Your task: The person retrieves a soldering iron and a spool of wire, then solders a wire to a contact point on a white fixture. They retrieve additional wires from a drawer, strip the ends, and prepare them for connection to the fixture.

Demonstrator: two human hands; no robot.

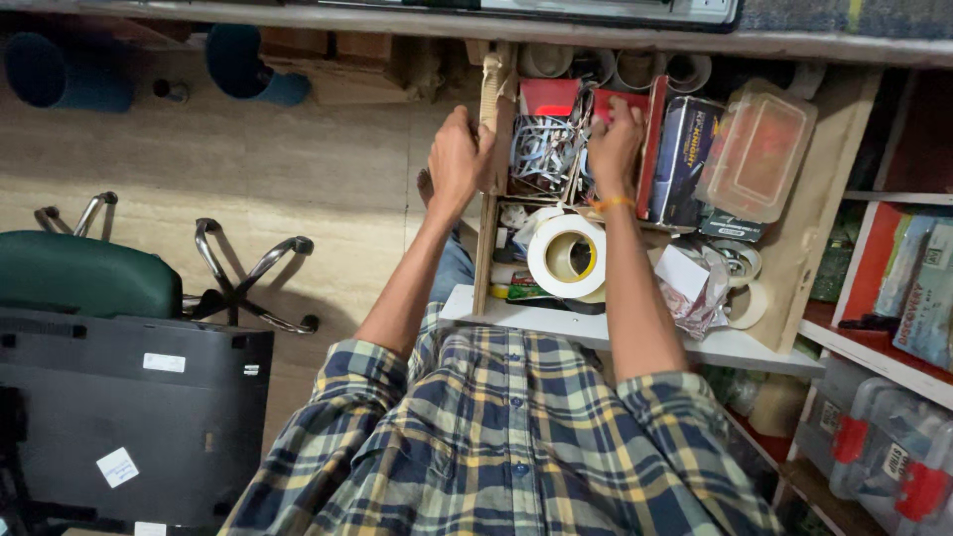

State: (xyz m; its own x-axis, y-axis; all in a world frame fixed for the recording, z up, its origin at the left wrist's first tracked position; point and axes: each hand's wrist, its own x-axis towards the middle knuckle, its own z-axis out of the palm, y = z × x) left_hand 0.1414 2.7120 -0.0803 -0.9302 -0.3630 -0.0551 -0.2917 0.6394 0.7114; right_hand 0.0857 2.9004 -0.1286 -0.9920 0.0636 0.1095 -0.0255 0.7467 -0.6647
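Observation:
An open wooden drawer (809, 213) full of odds and ends is pulled out in front of me. My left hand (459, 159) grips the drawer's left wooden side (485, 233). My right hand (613, 147) reaches into the drawer and rests on a red box (623, 101), its fingers curled over it beside a tangle of silver metal clips (542, 149). A big roll of white tape (567, 256) lies just below my hands. An orange band circles my right wrist.
A clear plastic lidded box (756, 151), a dark carton (687, 154) and smaller tape rolls (737, 260) fill the drawer's right side. A green chair (84, 273) and a black case (129, 417) stand at left; shelves with plastic boxes (884, 447) at right.

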